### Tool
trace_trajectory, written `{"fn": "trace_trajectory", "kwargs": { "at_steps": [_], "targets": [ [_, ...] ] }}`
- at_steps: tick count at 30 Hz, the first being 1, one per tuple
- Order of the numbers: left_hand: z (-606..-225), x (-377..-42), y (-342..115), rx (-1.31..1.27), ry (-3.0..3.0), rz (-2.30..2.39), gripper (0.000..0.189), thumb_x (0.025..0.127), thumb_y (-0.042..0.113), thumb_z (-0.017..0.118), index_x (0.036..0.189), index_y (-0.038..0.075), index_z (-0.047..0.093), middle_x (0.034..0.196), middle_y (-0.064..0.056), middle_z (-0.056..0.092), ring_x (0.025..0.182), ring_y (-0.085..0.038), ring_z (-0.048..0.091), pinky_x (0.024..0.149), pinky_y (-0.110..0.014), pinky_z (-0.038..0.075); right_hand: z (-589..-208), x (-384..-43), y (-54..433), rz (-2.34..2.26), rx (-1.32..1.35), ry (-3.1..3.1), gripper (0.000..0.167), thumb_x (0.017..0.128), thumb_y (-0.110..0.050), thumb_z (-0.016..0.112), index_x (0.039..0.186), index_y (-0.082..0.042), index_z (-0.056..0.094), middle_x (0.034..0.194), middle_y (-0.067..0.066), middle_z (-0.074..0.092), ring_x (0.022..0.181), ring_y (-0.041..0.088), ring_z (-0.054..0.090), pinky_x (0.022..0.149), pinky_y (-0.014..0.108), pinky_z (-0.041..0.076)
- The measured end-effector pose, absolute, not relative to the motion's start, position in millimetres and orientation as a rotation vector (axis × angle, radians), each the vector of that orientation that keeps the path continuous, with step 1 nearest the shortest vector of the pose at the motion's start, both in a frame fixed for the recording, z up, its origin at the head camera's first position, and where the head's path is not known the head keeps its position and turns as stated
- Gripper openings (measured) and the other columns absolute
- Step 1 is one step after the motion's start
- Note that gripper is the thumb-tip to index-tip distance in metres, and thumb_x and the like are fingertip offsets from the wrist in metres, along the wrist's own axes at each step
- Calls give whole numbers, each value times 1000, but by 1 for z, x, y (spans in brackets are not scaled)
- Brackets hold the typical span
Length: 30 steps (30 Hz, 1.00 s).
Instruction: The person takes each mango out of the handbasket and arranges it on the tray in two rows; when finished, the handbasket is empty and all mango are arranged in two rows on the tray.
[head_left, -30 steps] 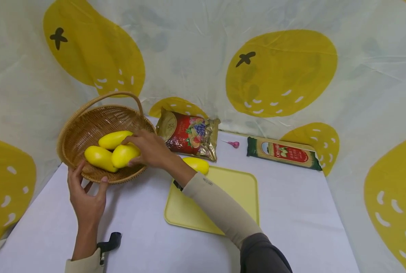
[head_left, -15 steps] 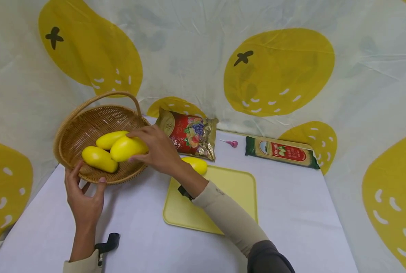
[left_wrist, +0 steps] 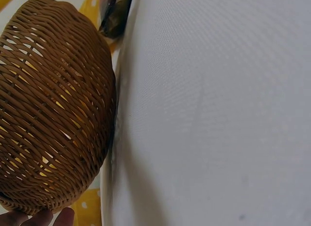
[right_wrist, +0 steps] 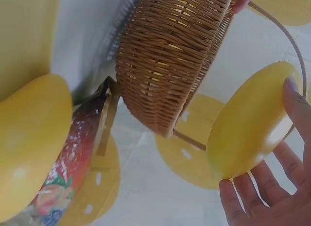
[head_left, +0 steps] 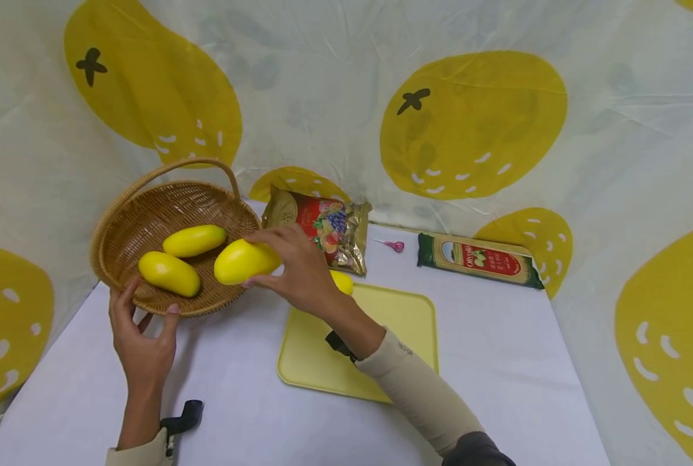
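One yellow fruit (head_left: 242,262) lies clamped between thumb (right_wrist: 297,107) and fingers (right_wrist: 268,183) of the right hand (head_left: 302,270); the left hand (head_left: 144,346) grips the basket (head_left: 142,223) by its near rim.

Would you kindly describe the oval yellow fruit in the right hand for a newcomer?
On the white table, find the brown wicker basket. At its right, the bare right hand grips the oval yellow fruit. Unlike the yellow pair inside, it is held.

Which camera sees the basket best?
Head view: you see inside the basket, plus its handle. The left wrist shows only its woven outside, cut off; the right wrist, its outside and parts of the handle.
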<state>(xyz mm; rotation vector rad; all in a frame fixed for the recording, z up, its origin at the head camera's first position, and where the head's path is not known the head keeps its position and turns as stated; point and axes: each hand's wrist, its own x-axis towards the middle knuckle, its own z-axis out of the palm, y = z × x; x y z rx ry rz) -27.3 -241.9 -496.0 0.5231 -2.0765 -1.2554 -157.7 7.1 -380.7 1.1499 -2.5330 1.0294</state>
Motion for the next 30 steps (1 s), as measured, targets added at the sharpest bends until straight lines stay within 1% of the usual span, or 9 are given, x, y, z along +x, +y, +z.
{"fn": "trace_trajectory", "kwargs": {
  "at_steps": [4,9,11,14,16,17,21,26,30],
  "targets": [
    [-495,-27,-242,537,-2084,-1260,78,92,14,77,161,29,44,176,10,25,155,-28,43,114,-23,47,-382,-154,22,1043,1126,-2531,69,77,-39,95,138,-20,70,139,-2,68,123,18,57,100,34,54],
    [-495,-26,-243,544,-2087,-1270,78,92,14,77,161,33,43,176,12,24,155,-28,43,115,-24,47,-389,-153,41,1053,1071,-2547,67,77,-37,96,137,-20,71,136,-2,70,127,20,59,110,42,52],
    [-495,-26,-243,542,-2086,-1271,78,92,14,76,161,32,43,176,12,24,155,-29,43,114,-23,47,-393,-154,49,1049,1041,-2561,66,77,-37,96,136,-20,71,135,-1,70,129,21,60,121,46,44],
    [-495,-27,-243,536,-2084,-1269,78,92,14,76,161,31,44,176,11,24,155,-29,43,113,-20,46,-398,-154,61,1040,1005,-2575,65,77,-36,95,135,-19,71,134,0,71,133,23,61,130,47,33],
    [-494,-27,-243,530,-2082,-1268,78,92,14,76,161,31,44,176,11,24,154,-30,43,111,-19,46,-402,-154,69,1044,979,-2581,66,77,-36,96,136,-19,71,135,0,71,133,24,60,128,47,36],
    [-494,-27,-243,528,-2082,-1267,78,92,14,76,161,31,44,176,11,24,154,-30,43,111,-19,46,-403,-154,73,1051,967,-2583,66,77,-35,96,136,-19,71,135,0,71,133,25,60,124,47,41],
    [-494,-27,-243,528,-2086,-1266,78,92,14,76,161,31,43,176,11,24,155,-28,43,112,-20,46,-408,-153,91,1072,904,-2609,66,77,-36,96,136,-21,71,134,0,71,127,25,59,104,48,55],
    [-493,-26,-242,534,-2094,-1262,77,93,14,76,160,33,43,176,11,24,155,-27,42,114,-23,47,-417,-155,114,1054,801,-2681,66,79,-38,94,137,-19,71,136,0,71,123,25,59,103,52,54],
    [-492,-26,-243,525,-2089,-1263,76,93,14,76,160,30,44,176,11,24,155,-25,42,114,-22,47,-423,-154,133,1031,733,-2717,65,80,-39,93,137,-20,71,136,2,71,126,27,60,106,55,52]
  ]
}}
